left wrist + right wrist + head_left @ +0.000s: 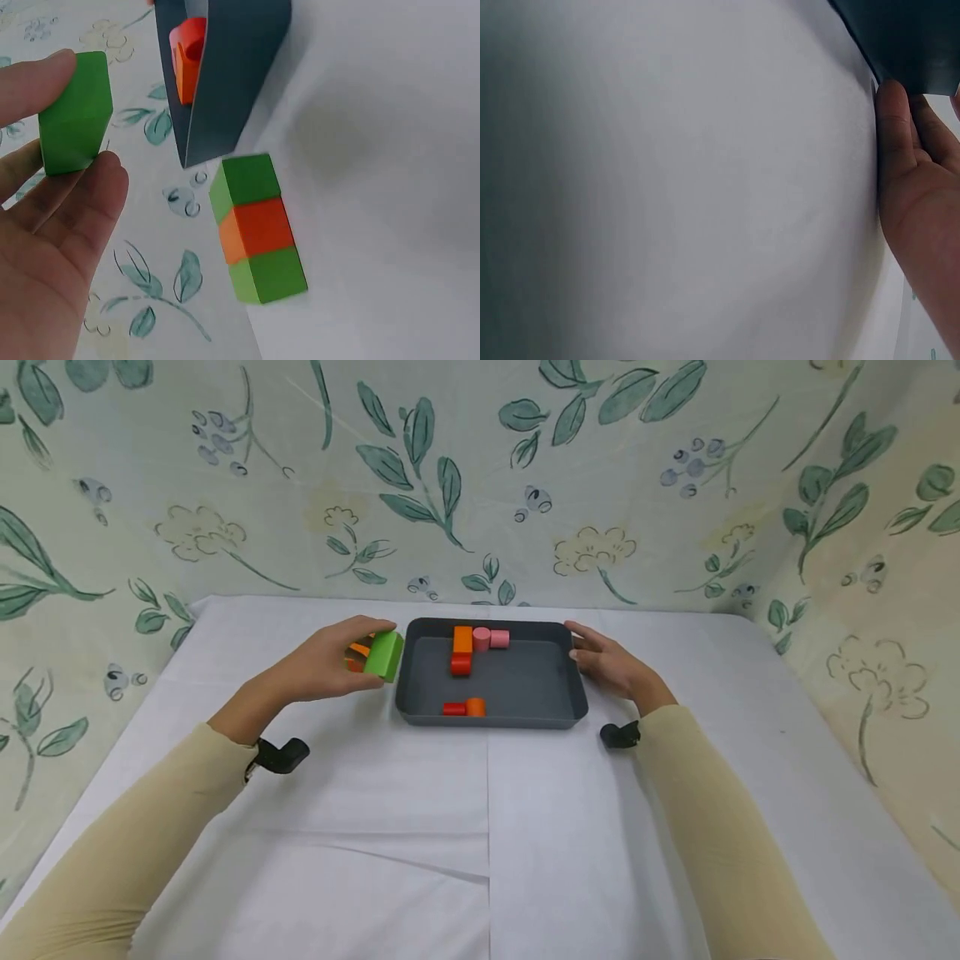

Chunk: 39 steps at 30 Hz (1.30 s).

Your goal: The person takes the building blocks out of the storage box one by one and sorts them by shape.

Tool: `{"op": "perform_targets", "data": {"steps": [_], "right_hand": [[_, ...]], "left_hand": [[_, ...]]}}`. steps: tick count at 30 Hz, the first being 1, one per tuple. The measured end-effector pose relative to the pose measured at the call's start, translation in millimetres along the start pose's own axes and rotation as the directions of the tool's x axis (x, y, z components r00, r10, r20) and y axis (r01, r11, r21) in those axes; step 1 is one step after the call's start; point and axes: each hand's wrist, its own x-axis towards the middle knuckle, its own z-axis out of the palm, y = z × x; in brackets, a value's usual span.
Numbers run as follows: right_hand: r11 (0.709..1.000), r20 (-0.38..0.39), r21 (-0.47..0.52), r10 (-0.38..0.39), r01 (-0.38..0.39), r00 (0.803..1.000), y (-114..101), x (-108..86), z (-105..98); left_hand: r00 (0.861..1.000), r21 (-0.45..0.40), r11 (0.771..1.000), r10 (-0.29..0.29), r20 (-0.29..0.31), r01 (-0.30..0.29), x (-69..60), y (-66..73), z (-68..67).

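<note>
My left hand [322, 662] pinches a green block [384, 655] between thumb and fingers, just left of the grey tray [525, 693]. In the left wrist view the same green block [76, 112] is off the table. Below it, an orange block [259, 227] stands in a row between two green blocks [252, 180], beside the tray's outer wall. My right hand [615, 668] is at the tray's right side, its fingers against the wall. In the right wrist view the extended fingers [894, 112] touch the dark tray [915, 45].
Inside the tray, an orange block [463, 637], a red piece [461, 665] and pink cylinders [498, 639] sit at the back. A small red cylinder [453, 709] and an orange one [476, 707] lie near the front wall. White cloth [375, 877] covers the table.
</note>
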Motion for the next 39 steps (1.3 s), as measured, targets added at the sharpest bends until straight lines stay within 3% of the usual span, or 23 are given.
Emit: {"op": "perform_targets", "data": {"steps": [5, 8, 12, 16, 24, 28, 39], "right_hand": [[1.000, 0.002, 0.001, -0.002, 0.002, 1.000, 1, -0.7, -1], [1.000, -0.002, 0.000, -0.002, 0.002, 1.000, 2, -1.3, -2], [1.000, -0.002, 0.004, -0.004, 0.004, 1.000, 2, -1.8, -1], [1.000, 0.010, 0.008, -0.009, 0.009, 1.000, 2, -1.1, -1], [1.000, 0.009, 0.010, -0.006, 0.006, 1.000, 3, -1.0, -1], [1.000, 0.008, 0.012, -0.008, 0.007, 1.000, 1, -1.2, 0], [0.999, 0.009, -0.040, -0.012, 0.013, 1.000, -5, -2.4, 0]], "left_hand": [[0.997, 0.010, 0.999, -0.049, -0.052, 0.050, -15.6, -24.0, -17.7], [0.991, 0.013, 0.993, -0.117, -0.064, 0.118, -20.8, -37.5, -25.5], [0.976, 0.004, 0.977, -0.213, -0.051, 0.213, -24.3, -52.5, -31.0], [0.965, -0.001, 0.966, -0.257, -0.043, 0.258, -26.3, -65.2, -34.4], [0.941, -0.020, 0.941, -0.338, -0.023, 0.337, -22.7, -85.5, -36.8], [0.936, -0.029, 0.936, -0.352, -0.013, 0.352, -17.8, -94.6, -35.2], [0.904, -0.026, 0.904, -0.427, 0.029, 0.427, -7.8, -108.5, -26.9]]}}
